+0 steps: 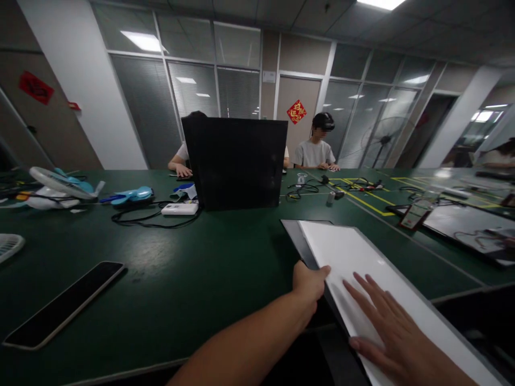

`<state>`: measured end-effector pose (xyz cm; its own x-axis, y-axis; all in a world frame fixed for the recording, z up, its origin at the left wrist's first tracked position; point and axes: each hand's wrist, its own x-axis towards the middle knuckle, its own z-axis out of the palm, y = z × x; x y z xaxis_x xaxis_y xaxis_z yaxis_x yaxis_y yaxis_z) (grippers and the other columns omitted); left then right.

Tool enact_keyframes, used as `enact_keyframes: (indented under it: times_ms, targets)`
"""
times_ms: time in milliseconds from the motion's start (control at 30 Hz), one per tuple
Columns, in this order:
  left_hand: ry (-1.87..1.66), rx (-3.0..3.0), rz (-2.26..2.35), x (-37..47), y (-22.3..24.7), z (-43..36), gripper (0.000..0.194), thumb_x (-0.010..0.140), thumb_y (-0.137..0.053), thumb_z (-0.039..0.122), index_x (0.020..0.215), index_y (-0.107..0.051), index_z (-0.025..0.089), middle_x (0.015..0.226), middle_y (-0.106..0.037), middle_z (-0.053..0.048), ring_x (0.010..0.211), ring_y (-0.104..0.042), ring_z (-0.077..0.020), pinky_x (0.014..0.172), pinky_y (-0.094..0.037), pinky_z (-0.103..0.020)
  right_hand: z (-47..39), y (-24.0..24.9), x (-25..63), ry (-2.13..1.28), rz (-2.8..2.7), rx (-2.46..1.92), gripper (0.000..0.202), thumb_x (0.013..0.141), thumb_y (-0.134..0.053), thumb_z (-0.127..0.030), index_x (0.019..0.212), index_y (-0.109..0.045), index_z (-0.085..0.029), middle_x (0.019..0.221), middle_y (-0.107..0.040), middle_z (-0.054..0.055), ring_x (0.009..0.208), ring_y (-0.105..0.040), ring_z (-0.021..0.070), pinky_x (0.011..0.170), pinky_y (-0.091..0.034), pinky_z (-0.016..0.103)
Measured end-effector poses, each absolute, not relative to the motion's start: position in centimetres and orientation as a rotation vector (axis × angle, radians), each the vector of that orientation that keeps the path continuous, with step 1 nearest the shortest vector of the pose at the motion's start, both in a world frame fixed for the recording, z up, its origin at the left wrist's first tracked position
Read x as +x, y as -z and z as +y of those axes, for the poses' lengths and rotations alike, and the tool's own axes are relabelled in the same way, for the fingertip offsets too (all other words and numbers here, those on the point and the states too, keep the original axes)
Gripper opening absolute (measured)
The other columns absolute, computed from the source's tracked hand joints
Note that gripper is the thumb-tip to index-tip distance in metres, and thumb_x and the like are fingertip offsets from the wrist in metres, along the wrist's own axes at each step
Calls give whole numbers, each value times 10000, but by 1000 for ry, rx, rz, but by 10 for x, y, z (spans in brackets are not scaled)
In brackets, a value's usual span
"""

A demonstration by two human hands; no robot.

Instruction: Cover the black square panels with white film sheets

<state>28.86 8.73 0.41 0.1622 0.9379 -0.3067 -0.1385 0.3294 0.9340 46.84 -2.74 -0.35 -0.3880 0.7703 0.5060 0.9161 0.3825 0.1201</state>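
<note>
A long white panel lies at a slant over the table's near edge, with a thin dark grey board showing under its left side. My left hand pinches the left edge, its thumb on the white surface and its other fingers hidden below. Flat on the white face rests my right hand, fingers spread, holding nothing. The lower end of the panel runs out of view.
A large black panel stands upright on the green table. A phone-shaped black slab lies at left. Cables, a white power strip and blue handheld fans lie further back. Two people sit opposite.
</note>
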Motion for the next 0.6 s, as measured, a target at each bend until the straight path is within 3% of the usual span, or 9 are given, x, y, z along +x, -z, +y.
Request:
enact_keyframes:
  times_ms: [100,200,367,600]
  targets:
    - [-954,895,1105,302,-5,90,379,1000,-706,389,1311,-649,179,1322,-670,-105,1133,-688,-258,952,-600,-475,-4,40,505,286,-2270,-1716,716,1029,-443,-661,1666,-183,-463,1684,-360,29,1510,-384,384,1101,-470,722]
    - [-928,865,1089,302,-7,93,375,1005,-697,399,1306,-651,179,1311,-674,-100,1119,-692,-256,941,-604,-470,19,57,552,32,-2192,-1892,676,1035,-391,-692,1652,-245,-456,1716,-284,26,1557,-260,379,1165,-350,743]
    - [-863,804,1084,270,-17,98,378,1011,-688,404,1312,-645,179,1295,-678,-98,1083,-700,-245,913,-614,-457,45,47,606,-112,-2189,-1917,608,1064,-251,-673,1615,-362,-442,1699,-326,39,1551,-286,376,1154,-326,758]
    - [-1030,706,1124,163,-25,84,305,1010,-696,375,1227,-672,162,1172,-714,-75,952,-718,-199,816,-630,-388,65,51,624,-164,-2241,-1841,608,1040,-349,-677,1567,-479,-404,1703,-322,45,1572,-241,387,1187,-257,763]
